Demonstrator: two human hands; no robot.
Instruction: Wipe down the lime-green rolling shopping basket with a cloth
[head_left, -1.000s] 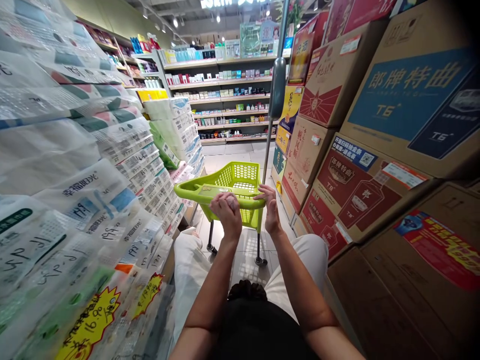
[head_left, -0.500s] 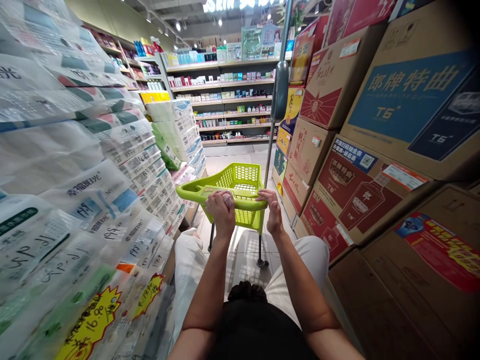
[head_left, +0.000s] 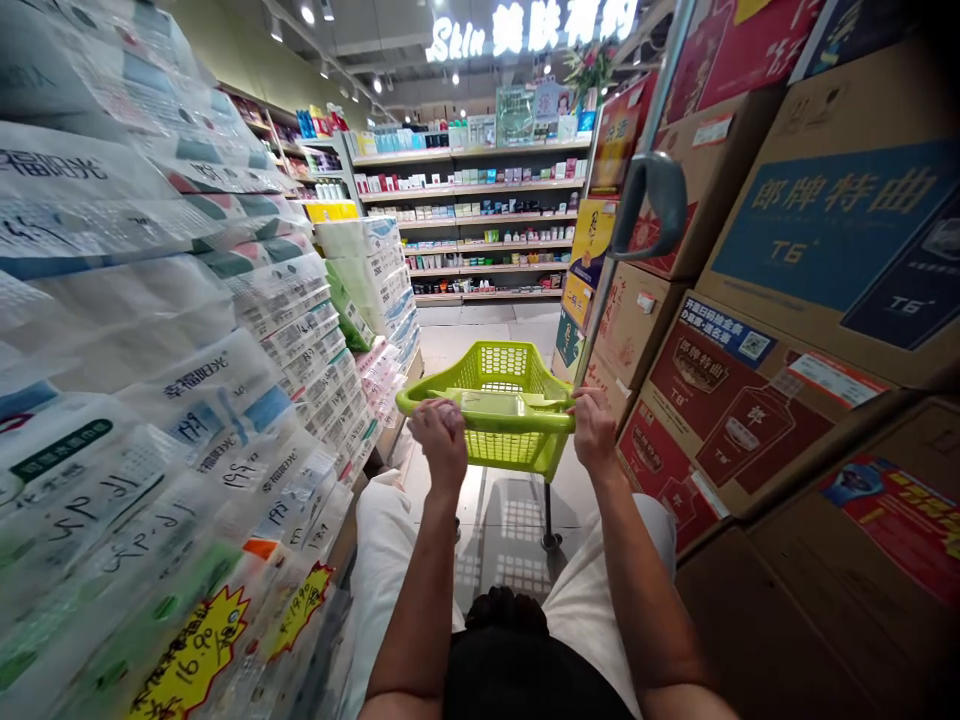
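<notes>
A lime-green shopping cart (head_left: 517, 460) stands in front of my legs, its basket of perforated plastic. My left hand (head_left: 441, 438) is closed around the left part of its push handle (head_left: 517, 422). At the handle's right end, my right hand (head_left: 595, 428) is wrapped over the bar. A thin metal pole (head_left: 600, 315) with a grey loop grip (head_left: 649, 205) rises beside the right hand, leaning right; how its lower end is fixed is hidden. No goods show in the visible part of the basket.
Stacked tissue packs (head_left: 187, 390) with price labels wall the left side. Printed cartons (head_left: 757, 390) are piled close on the right. Beyond the tiled aisle floor (head_left: 487, 325), shelves (head_left: 480, 215) of small boxes and bottles cross the far end.
The cart has swung from slanting left to pointing nearly straight down the aisle. My right hand, earlier with loose fingers at the corner, has closed on the handle. The pole now leans further right.
</notes>
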